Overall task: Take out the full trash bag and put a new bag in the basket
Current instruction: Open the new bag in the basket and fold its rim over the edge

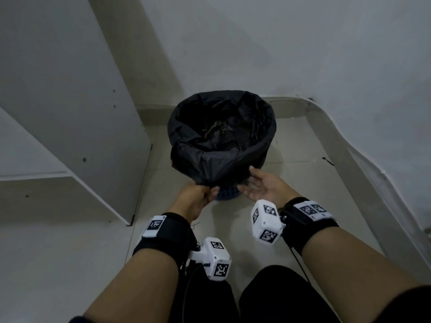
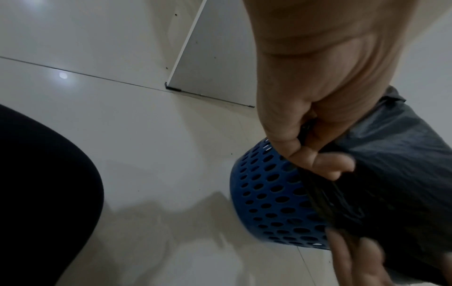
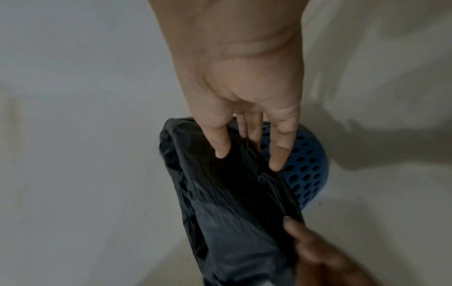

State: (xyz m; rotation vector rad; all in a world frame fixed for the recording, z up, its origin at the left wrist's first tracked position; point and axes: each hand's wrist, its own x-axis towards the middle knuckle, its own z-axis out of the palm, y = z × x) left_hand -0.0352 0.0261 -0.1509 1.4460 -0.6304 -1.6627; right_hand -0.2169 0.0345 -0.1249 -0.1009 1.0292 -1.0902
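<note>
A black trash bag point(image 1: 221, 134) lines a blue perforated basket point(image 1: 227, 195) on the floor; its edge is folded down over the basket's rim. Something dark lies at the bag's bottom. My left hand point(image 1: 198, 194) pinches the bag's gathered near edge, as the left wrist view confirms: bag point(image 2: 391, 164), basket point(image 2: 271, 203). My right hand point(image 1: 258, 185) is held flat, palm up, its straight fingers against the bag's right side. In the right wrist view those fingers point(image 3: 278, 152) lie along the bag point(image 3: 227, 203) and basket point(image 3: 305, 170).
A white cabinet panel point(image 1: 81, 108) stands to the left, close to the basket. A white wall point(image 1: 303, 54) runs behind, with a pale skirting point(image 1: 338, 145) curving along the right. Tiled floor point(image 1: 291, 148) shows around the basket. My dark-trousered knees point(image 1: 279, 297) are at the bottom.
</note>
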